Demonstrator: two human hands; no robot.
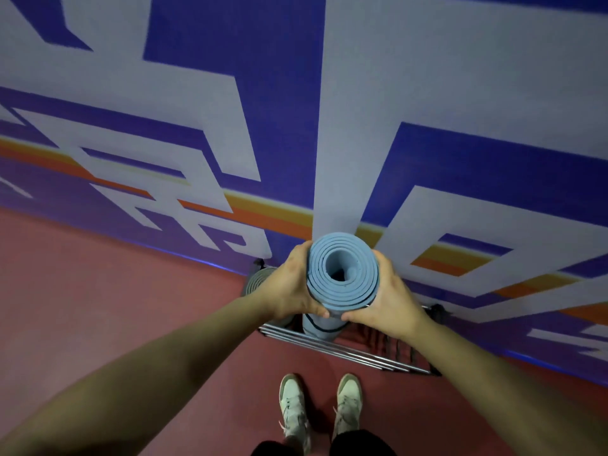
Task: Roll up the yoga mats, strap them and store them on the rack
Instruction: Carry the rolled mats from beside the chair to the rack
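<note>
A dull red floor (pixel 98 307) meets a wall (pixel 460 93) painted in blue, white and orange blocks. Both hands clasp an upright rolled blue mat (pixel 342 274), seen end-on so its spiral shows: the left hand (pixel 292 284) wraps the left side and the right hand (pixel 388 297) the right, thumbs nearly meeting at the near edge. A thin dark strap (pixel 320 329) rings the roll lower down. The mat's bottom sits within the metal rack (pixel 345 350) against the wall (whether it touches down is hidden). A grey rolled mat (pixel 260 279) stands in the rack just left. Pale sneakers (pixel 292 409) stand near.
</note>
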